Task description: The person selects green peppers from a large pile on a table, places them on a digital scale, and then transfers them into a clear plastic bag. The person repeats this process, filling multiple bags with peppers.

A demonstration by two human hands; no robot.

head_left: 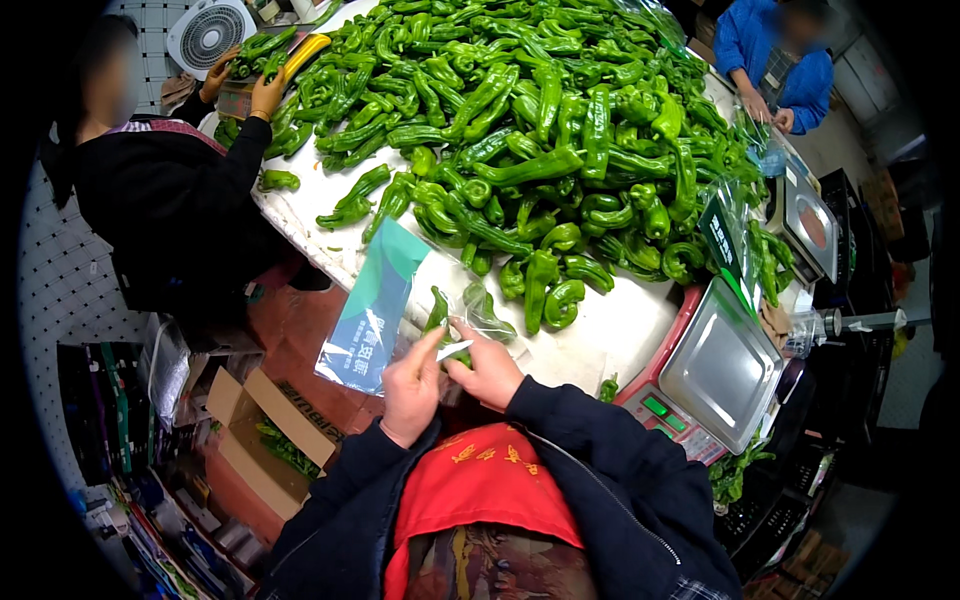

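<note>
Low over the table's near edge, I hold a plastic bag, printed blue, teal and white on one part and clear on the other. Green peppers show through the clear part. My left hand is closed, with thumb and fingers pinching the bag's near end. Close beside it, my right hand also grips that end with bent fingers. A small white strip shows between the two hands; whether it belongs to the bag, I cannot tell. Beyond the bag lies a large heap of green peppers.
A red scale with a steel pan stands at my right, another scale beyond it. Co-workers are at the far left and far right. An open cardboard box with peppers sits low left. A white fan stands behind.
</note>
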